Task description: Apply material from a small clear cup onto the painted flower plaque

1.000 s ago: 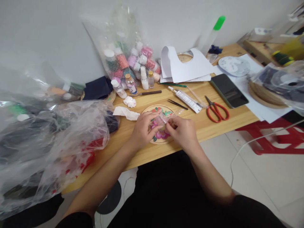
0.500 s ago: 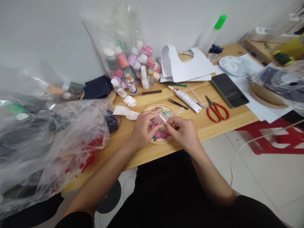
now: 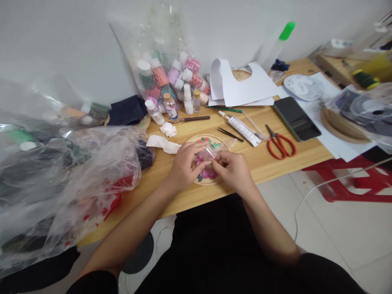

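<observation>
Between my two hands is a small clear plastic container (image 3: 209, 152), tilted, its exact kind hard to make out. My left hand (image 3: 186, 165) grips it from the left with thumb and fingers. On the other side, my right hand (image 3: 234, 169) pinches at its near right end; the fingertips partly hide what they touch. Under both hands lies a round wooden disc (image 3: 203, 182) bearing a colourful flower design of pink, red and green. Black tweezers (image 3: 230, 134) and a glue tube (image 3: 243, 129) rest just beyond the disc.
Red-handled scissors (image 3: 280, 143) and a phone (image 3: 297, 118) lie to the right. Small bottles (image 3: 171, 108) stand before a bag of coloured jars (image 3: 171, 73). Crumpled tissue (image 3: 163, 144) lies left of the disc. A big clear plastic bag (image 3: 76, 171) covers the table's left end.
The view has shifted very slightly. Both hands keep their hold on the clear container, with hardly any visible movement.
</observation>
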